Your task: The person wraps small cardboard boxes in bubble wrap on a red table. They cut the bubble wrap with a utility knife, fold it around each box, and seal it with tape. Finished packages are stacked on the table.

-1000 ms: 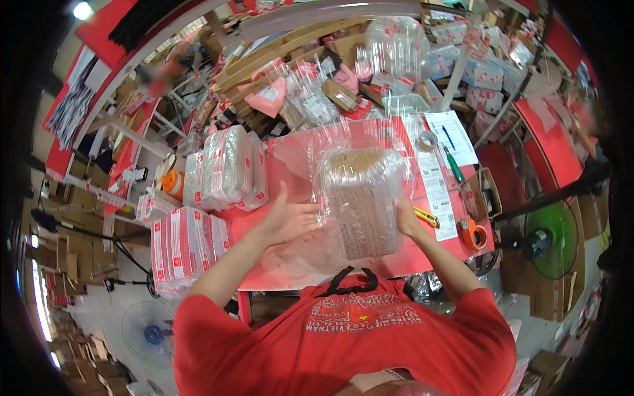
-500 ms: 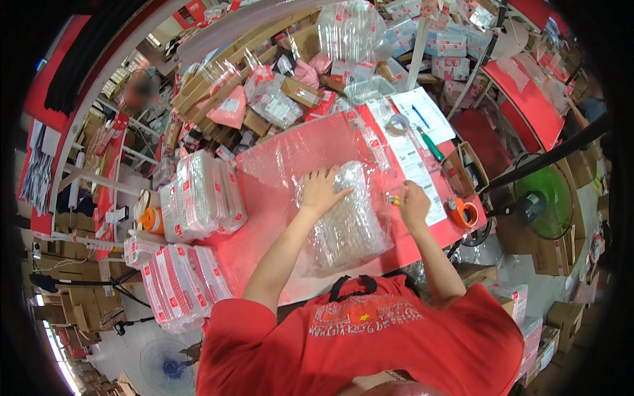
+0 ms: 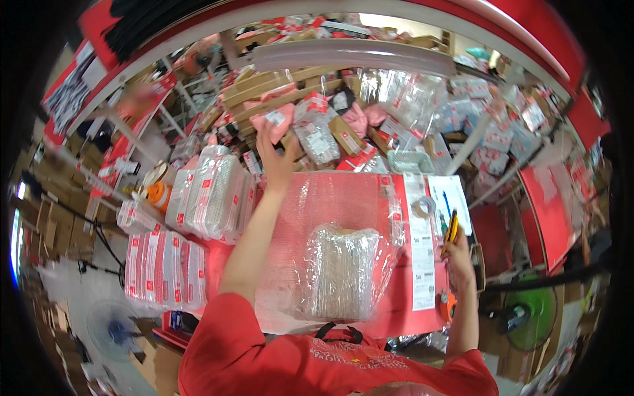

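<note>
A parcel in clear bubble wrap [image 3: 345, 274] lies on the red tabletop [image 3: 422, 323] in front of me, with neither hand touching it. My left hand [image 3: 275, 164] is stretched far forward, past the table's back edge, its fingers apart and nothing visibly in them. Closest to those fingers is a pink bag [image 3: 273, 119] with a white label, on the heap of parcels. On the right side, my right hand [image 3: 458, 259] grips a yellow and black utility knife [image 3: 452, 226], pointing upward beside the papers.
Stacked wrapped packages [image 3: 214, 191] stand at the left, with more [image 3: 165, 270] nearer me. Printed label sheets [image 3: 422, 277], a tape roll [image 3: 423, 206] and an orange tape dispenser [image 3: 447, 305] lie at the right. A plastic film roll [image 3: 350, 56] spans overhead.
My left hand has lifted off the wrapped parcel and reached forward to the heap. My right hand has turned the utility knife upright. The view has tilted up and turned.
</note>
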Demonstrator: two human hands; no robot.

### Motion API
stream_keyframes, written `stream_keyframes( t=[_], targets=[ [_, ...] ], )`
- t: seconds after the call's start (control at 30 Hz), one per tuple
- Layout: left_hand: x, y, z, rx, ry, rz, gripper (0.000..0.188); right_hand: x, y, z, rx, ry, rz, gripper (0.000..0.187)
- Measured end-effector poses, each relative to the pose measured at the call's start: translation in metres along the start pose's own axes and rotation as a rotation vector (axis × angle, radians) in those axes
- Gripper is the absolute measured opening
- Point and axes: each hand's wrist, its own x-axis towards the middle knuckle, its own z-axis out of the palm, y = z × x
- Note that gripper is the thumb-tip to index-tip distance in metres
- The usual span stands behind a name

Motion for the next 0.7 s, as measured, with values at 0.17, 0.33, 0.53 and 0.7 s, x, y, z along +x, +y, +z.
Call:
stream_keyframes(
  t=[0.17,0.33,0.53,0.7],
  targets=[
    [0.096,-0.080,0.032,-0.512,-0.212,-0.506,0.073,0.139,-0.208,0.115,-0.509,-0.206,-0.447,0.026],
    [0.087,-0.094,0.036,-0.942,-0.543,-0.733,0.038,0.222,-0.295,0.330,-1.118,-0.012,-1.352,0.033],
    [0.078,-0.114,0.033,-0.789,-0.390,-0.748,0.034,0.225,-0.316,0.239,-1.656,-0.082,-0.912,0.042],
    [0.053,-0.084,0.049,-1.230,-0.445,-0.844,0.038,0.175,-0.277,0.032,-2.294,0.475,-1.058,0.034]
  ],
)
